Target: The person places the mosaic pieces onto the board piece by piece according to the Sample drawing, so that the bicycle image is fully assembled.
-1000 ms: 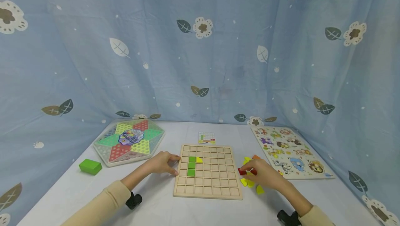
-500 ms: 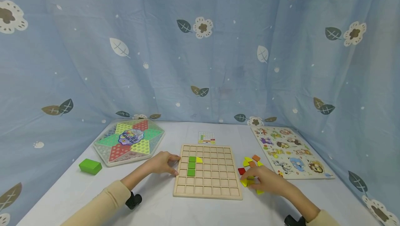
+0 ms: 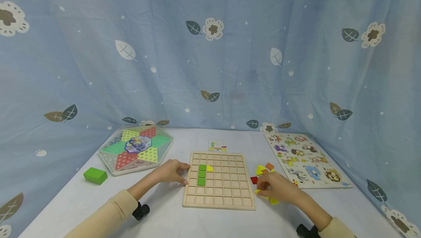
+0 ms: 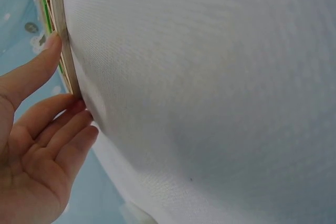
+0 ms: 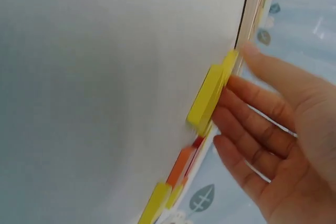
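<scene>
A square wooden grid board (image 3: 227, 207) lies at the middle of the table. Several green squares (image 3: 201, 174) stand in one column of it, with a yellow rounded piece (image 3: 209, 168) beside the top one. My left hand (image 3: 170, 172) rests its thumb and fingertips against the board's left edge, spread apart. Just right of the board, my right hand (image 3: 277, 187) is over loose yellow pieces (image 5: 207, 95), thumb and fingers apart, partly hiding them. Whether its fingertips touch a piece is unclear. A red piece (image 3: 254, 180) and orange pieces (image 3: 269, 166) lie close by.
A small printed grid card (image 3: 217, 145) lies behind the board. To the left are a hexagonal Chinese checkers set (image 3: 138, 148) and a green block (image 3: 95, 175). An animal picture puzzle board (image 3: 306, 161) lies to the right. A blue patterned curtain (image 3: 210, 66) hangs behind.
My right hand has left the red pieces and shifted slightly toward me, over the yellow ones, uncovering orange pieces. My left hand and the board have kept their places.
</scene>
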Demonstrator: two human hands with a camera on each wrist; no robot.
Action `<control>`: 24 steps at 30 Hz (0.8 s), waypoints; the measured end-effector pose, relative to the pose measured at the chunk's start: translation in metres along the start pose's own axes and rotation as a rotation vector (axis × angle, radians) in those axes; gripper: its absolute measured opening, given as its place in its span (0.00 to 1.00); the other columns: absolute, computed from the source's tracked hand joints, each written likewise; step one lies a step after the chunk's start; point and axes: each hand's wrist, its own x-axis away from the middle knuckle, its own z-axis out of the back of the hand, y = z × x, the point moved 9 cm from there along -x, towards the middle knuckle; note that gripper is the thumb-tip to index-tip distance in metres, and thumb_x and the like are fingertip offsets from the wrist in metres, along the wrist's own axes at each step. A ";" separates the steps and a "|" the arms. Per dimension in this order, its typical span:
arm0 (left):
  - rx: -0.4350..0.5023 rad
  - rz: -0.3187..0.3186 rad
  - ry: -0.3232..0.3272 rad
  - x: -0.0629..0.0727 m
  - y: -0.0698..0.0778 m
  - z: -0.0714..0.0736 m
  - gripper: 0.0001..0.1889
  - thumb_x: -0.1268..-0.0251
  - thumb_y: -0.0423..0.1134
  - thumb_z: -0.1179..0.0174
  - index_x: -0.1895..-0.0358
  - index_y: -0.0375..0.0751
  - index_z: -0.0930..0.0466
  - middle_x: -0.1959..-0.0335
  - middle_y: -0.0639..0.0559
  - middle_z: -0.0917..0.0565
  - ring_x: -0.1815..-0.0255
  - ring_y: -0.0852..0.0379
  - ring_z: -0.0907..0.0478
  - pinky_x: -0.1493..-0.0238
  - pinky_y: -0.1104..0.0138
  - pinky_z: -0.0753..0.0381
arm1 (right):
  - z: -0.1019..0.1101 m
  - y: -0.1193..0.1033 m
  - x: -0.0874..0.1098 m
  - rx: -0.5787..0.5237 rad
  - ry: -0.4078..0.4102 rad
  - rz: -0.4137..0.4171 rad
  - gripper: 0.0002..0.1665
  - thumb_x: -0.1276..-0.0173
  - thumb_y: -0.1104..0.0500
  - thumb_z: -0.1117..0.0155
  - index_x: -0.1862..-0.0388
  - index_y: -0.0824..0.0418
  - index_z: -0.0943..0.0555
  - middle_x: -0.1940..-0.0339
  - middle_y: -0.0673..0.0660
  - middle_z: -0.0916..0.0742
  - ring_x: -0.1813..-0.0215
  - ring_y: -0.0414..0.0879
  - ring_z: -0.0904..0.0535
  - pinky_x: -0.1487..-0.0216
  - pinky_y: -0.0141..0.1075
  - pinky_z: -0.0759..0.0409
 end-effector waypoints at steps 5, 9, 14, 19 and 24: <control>0.001 -0.005 -0.002 0.000 0.000 0.000 0.33 0.52 0.42 0.25 0.42 0.31 0.22 0.43 0.39 0.21 0.42 0.38 0.24 0.44 0.49 0.25 | 0.003 -0.003 0.003 -0.017 -0.022 0.079 0.10 0.40 0.63 0.29 0.59 0.55 0.15 0.61 0.45 0.15 0.64 0.40 0.22 0.68 0.31 0.22; 0.001 -0.005 -0.002 0.000 0.000 0.000 0.33 0.52 0.42 0.25 0.42 0.31 0.22 0.43 0.40 0.20 0.42 0.39 0.24 0.44 0.49 0.25 | 0.002 -0.006 0.003 -0.022 -0.065 0.127 0.17 0.43 0.69 0.29 0.56 0.55 0.15 0.58 0.45 0.14 0.59 0.41 0.20 0.69 0.31 0.21; 0.003 0.001 0.000 0.000 0.001 0.001 0.32 0.52 0.42 0.25 0.42 0.31 0.22 0.43 0.40 0.20 0.42 0.39 0.24 0.44 0.49 0.26 | 0.001 -0.006 0.001 -0.013 -0.067 0.129 0.17 0.44 0.72 0.30 0.56 0.57 0.15 0.60 0.45 0.14 0.59 0.38 0.20 0.66 0.33 0.20; -0.002 0.001 0.002 0.001 0.002 0.002 0.33 0.53 0.42 0.25 0.42 0.31 0.22 0.43 0.40 0.20 0.41 0.38 0.25 0.43 0.50 0.26 | 0.001 -0.005 -0.001 -0.013 -0.060 0.108 0.16 0.43 0.68 0.28 0.56 0.58 0.16 0.63 0.45 0.15 0.62 0.38 0.21 0.62 0.34 0.19; -0.015 0.004 -0.001 0.001 0.003 0.002 0.33 0.53 0.43 0.25 0.42 0.32 0.22 0.43 0.40 0.20 0.41 0.39 0.25 0.43 0.50 0.26 | 0.001 -0.004 -0.001 -0.017 -0.078 0.083 0.19 0.43 0.65 0.27 0.51 0.60 0.16 0.63 0.45 0.16 0.62 0.37 0.22 0.62 0.34 0.19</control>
